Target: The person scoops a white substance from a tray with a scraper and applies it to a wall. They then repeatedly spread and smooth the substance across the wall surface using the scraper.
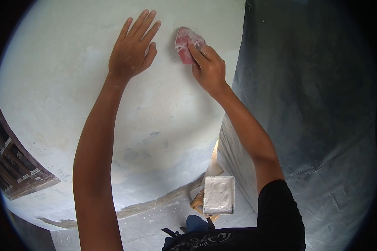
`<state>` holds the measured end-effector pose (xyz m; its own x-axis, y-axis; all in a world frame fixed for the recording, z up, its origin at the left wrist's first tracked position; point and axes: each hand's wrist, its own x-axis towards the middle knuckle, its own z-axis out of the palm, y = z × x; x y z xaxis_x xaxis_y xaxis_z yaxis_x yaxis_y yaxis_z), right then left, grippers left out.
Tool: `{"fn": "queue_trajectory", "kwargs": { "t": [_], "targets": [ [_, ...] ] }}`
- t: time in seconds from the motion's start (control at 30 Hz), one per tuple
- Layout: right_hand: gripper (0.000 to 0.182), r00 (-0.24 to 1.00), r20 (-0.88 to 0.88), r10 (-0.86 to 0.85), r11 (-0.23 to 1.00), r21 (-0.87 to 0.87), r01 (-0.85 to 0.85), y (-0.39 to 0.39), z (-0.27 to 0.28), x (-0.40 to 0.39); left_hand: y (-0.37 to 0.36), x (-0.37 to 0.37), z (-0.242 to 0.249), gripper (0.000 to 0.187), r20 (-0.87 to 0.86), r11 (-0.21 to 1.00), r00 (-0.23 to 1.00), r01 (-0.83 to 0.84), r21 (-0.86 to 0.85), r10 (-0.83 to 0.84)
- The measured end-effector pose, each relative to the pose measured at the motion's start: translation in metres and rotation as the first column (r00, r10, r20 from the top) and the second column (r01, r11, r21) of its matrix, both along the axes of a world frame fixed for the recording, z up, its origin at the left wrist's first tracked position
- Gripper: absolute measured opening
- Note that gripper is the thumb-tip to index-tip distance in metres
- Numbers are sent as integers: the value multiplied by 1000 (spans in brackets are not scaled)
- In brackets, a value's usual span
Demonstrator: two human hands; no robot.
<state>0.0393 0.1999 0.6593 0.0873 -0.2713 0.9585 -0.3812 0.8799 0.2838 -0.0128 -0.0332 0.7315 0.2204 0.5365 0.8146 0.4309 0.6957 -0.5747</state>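
My left hand [133, 48] lies against the pale wall [155, 104] at the upper left, fingers spread, holding nothing. To its right, my right hand [207, 65] grips a red scraper [184, 44] smeared with white, its flat blade at the wall surface. The fingers are closed around its right side, and part of it is hidden under them. Faint grey and bluish patches mark the wall below both hands.
A square container of white paste [219, 195] stands at the lower centre on something orange-brown. Translucent plastic sheeting [314, 125] hangs on the right. A brown barred frame [19, 161] is at the lower left. Sheeting with white specks covers the floor [155, 219].
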Motion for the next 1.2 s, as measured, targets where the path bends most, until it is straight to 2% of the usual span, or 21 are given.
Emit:
{"fn": "queue_trajectory", "kwargs": {
  "t": [0.13, 0.33, 0.43, 0.57, 0.67, 0.9, 0.97, 1.03, 1.1, 1.2],
  "targets": [
    [57, 998, -22, -54, 996, 68, 56, -6, 21, -22, -1, -1, -1, 55, 51, 999, 998, 40, -2, -40],
    [66, 985, 173, -15, 999, 46, 7, -7, -70, -7, -1, -3, -1, 54, 49, 999, 997, 53, 5, -54],
    [69, 987, 151, 54, 997, 49, -62, -1, -59, 7, -2, -3, -1, 55, 46, 1000, 998, 29, 8, -29],
    [63, 1000, -9, 2, 1000, -9, -2, 4, 4, -3, -2, -3, -1, 55, 42, 1000, 999, 11, -12, -11],
    [60, 1000, 21, -18, 998, 58, 16, 3, 6, -23, -2, -4, -2, 55, 43, 1000, 999, 13, -8, -13],
    [66, 985, 172, 27, 1000, -7, -27, 0, -80, -8, -2, -4, -2, 55, 47, 1000, 999, 8, -10, -8],
    [66, 986, 154, 64, 998, 7, -66, 1, -76, 0, -3, -4, -1, 55, 42, 1000, 999, -5, -5, 6],
    [67, 996, 37, 83, 996, -29, -82, 1, -44, 0, -1, -4, -3, 55, 51, 1000, 999, -17, -4, 18],
    [65, 999, 29, 13, 1000, -24, -13, 2, -14, -3, -2, -6, -3, 55, 37, 1000, 999, 7, -6, -7],
    [60, 999, 35, -39, 999, 9, 38, 0, 1, -23, -3, -5, -3, 55, 42, 1000, 999, -1, -5, 1]
  ]
}}
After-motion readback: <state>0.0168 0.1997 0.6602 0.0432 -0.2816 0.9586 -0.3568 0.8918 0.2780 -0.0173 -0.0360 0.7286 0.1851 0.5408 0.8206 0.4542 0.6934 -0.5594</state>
